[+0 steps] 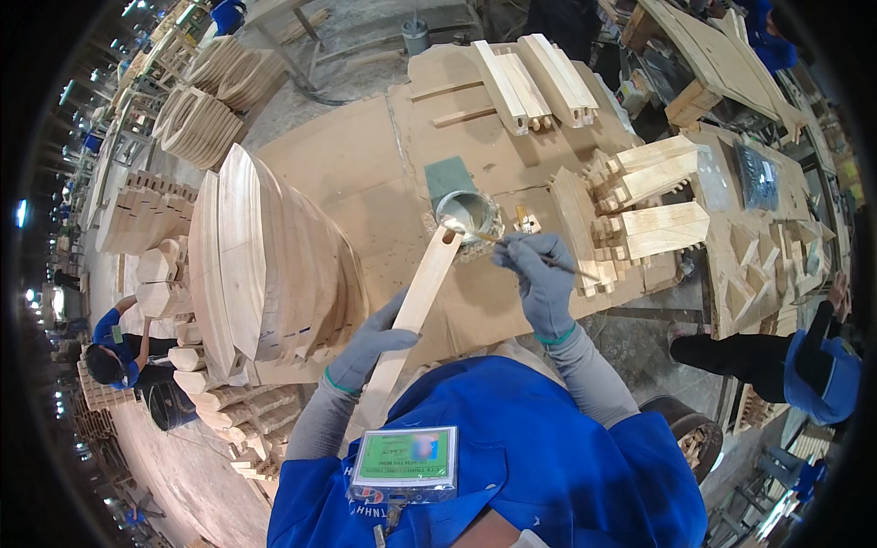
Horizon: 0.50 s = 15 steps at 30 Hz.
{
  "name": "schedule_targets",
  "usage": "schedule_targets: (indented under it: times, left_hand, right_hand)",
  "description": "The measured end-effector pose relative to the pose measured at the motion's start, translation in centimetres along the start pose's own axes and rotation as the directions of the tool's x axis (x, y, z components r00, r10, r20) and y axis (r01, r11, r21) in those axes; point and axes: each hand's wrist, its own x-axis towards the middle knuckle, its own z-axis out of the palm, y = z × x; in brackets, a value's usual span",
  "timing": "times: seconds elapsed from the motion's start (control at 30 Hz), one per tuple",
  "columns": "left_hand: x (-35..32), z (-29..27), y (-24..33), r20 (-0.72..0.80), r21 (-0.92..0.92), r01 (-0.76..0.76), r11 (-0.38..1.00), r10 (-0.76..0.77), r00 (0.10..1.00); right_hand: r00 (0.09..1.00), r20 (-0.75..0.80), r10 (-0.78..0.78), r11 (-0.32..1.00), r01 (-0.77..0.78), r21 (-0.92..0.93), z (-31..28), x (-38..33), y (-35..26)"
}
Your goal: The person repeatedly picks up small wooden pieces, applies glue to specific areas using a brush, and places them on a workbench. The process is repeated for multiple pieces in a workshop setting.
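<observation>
My left hand (373, 342), in a grey glove, is closed round a long pale wooden rail (422, 290) that slants up and away from me. An oblong slot shows near the rail's far end. In my gloved right hand (544, 279) is a thin brush (557, 265), its handle pinched between the fingers. The brush's tip is near the slotted end, where a whitish blob shows; whether it touches the wood I cannot tell. Just beyond stands a round pot (464, 210) with a crusted rim, beside a green-grey sheet (448, 177). Right of the pot lies a small wooden piece (526, 220).
Large curved wooden panels (265, 256) stand stacked at the left of the cardboard-covered table (338, 146). Slotted wooden rails (557, 78) lie at the far side. Several tenoned pieces (662, 228) are piled at the right. A person (119, 352) is at the left, another (822, 365) at the right.
</observation>
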Motion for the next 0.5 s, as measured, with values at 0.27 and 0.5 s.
schedule_targets:
  times: [0.27,0.5]
  left_hand:
    - [-0.3,0.8,0.6,0.043,0.008,-0.014,1.000,0.013,0.999]
    - [-0.3,0.0,-0.4,0.030,-0.035,-0.025,0.999,0.026,0.999]
  right_hand:
    - [0.998,0.065,-0.027,0.998,0.024,0.049,0.2,-1.2,-0.1]
    - [0.991,0.131,0.018,0.993,-0.033,0.112,-0.3,-1.7,-0.5]
